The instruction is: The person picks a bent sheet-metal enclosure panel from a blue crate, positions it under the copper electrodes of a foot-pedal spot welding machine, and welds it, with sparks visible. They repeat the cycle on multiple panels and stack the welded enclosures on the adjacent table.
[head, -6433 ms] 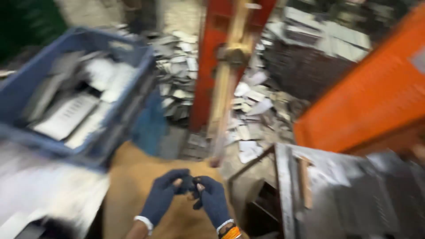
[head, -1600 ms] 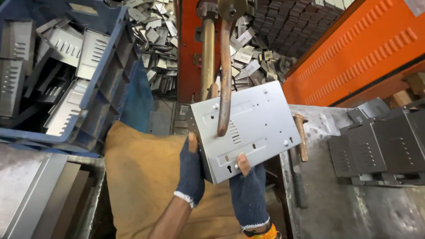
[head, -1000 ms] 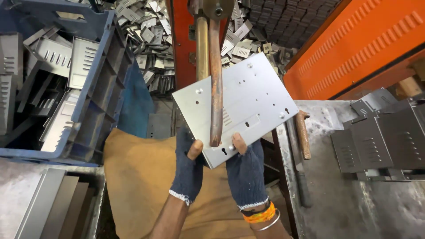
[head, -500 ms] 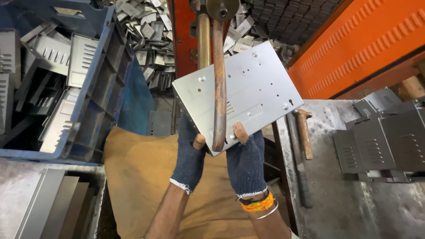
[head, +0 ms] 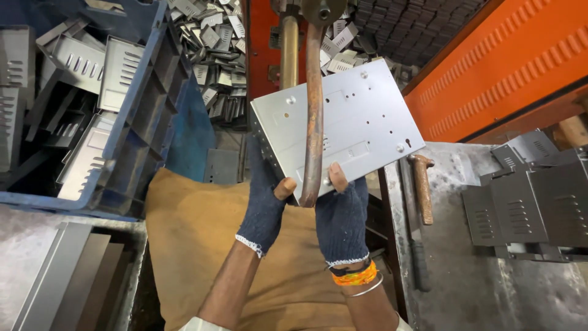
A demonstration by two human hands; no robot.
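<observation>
Both my hands wear dark blue fingerless gloves and hold a flat grey sheet-metal panel [head: 349,122] with small holes and slots. My left hand [head: 266,199] grips its lower left edge, thumb on top. My right hand [head: 340,217] grips the lower edge, thumb on the panel. A rusty curved rod [head: 313,110] of the machine comes down over the panel and its tip rests near the panel's lower edge, between my thumbs. A second brass-coloured rod [head: 290,52] stands behind the panel.
A blue crate [head: 138,104] of grey louvred metal parts sits at the left. Dark louvred parts [head: 527,202] lie on the metal table at the right, beside a hammer [head: 422,187]. An orange machine frame [head: 496,67] and a scrap pile [head: 214,55] lie beyond. Brown cloth [head: 196,233] covers below.
The panel has been raised and pushed further up under the rusty rod, tilting more to the right. Both hands keep their grip on its lower edge.
</observation>
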